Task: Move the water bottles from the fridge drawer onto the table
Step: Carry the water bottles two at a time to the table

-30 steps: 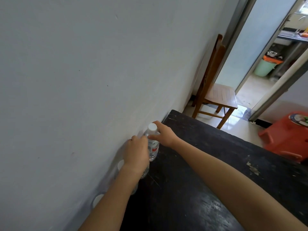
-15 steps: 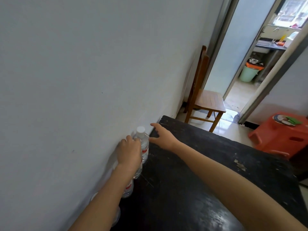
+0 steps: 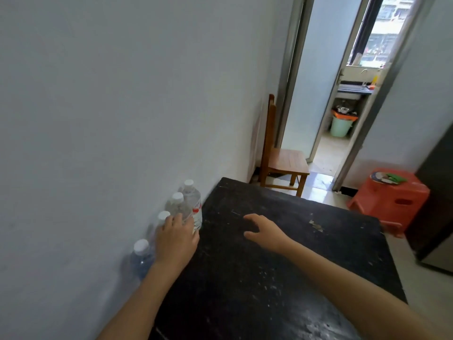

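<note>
A: Bottles (image 3: 182, 212) – four caps showing, lined up along wall (image 3: 122, 106) at left edge of black table (image 3: 282, 253), upright.

B: Hands?

A: Left hand (image 3: 175, 238) resting against the row, over 3rd bottle; can't tell if gripping or just steadying. Right hand (image 3: 264, 229) spread, empty, just above tabletop, well apart from left.

B: Step?

A: Prob. placing stage, row being tidied. Fridge drawer not in view.

B: Next?

A: Likely let go w/o toppling the row, then back to fridge for any bottles left.
</note>
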A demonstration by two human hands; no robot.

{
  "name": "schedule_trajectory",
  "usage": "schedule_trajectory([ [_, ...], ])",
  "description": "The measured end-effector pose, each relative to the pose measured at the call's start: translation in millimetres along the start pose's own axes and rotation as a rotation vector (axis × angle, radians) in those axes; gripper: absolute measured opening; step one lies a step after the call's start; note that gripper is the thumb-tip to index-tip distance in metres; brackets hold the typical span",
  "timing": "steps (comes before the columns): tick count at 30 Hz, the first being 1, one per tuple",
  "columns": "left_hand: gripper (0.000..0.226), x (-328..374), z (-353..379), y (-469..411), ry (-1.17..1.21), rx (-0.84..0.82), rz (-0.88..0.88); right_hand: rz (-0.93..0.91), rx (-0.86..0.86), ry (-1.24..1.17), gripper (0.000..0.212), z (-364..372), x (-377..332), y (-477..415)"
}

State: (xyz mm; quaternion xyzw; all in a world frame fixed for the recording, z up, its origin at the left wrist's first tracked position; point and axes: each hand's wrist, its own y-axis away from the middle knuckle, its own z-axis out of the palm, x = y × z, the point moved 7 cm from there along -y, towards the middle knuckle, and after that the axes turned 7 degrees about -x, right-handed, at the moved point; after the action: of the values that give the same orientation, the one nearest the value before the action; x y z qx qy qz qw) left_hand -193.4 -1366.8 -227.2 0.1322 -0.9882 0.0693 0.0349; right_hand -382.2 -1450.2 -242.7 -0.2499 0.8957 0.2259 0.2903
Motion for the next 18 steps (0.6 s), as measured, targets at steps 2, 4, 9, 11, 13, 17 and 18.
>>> schedule_trajectory([
  [2,0.025,4,-1,26,0.017,0.024,0.017,-0.005,0.001,0.028,0.050,4,4,23],
  [4,0.029,6,-1,56,0.005,0.031,0.018,-0.011,0.002,0.045,0.049,10,7,50],
  [9,0.033,-3,-3,115,-0.003,0.037,-0.007,-0.018,-0.012,0.086,0.050,26,13,102],
  [11,0.031,-7,-7,134,0.041,0.036,-0.007,-0.021,-0.009,0.095,0.050,33,12,120],
  [13,0.028,-13,-10,149,0.095,0.040,-0.004,-0.020,0.002,0.108,0.050,38,11,135],
  [17,0.025,-25,-18,168,0.359,0.060,0.014,0.001,0.037,0.125,0.050,51,10,166],
  [18,0.025,-28,-20,173,0.412,0.069,0.017,0.015,0.051,0.128,0.050,55,10,176],
])
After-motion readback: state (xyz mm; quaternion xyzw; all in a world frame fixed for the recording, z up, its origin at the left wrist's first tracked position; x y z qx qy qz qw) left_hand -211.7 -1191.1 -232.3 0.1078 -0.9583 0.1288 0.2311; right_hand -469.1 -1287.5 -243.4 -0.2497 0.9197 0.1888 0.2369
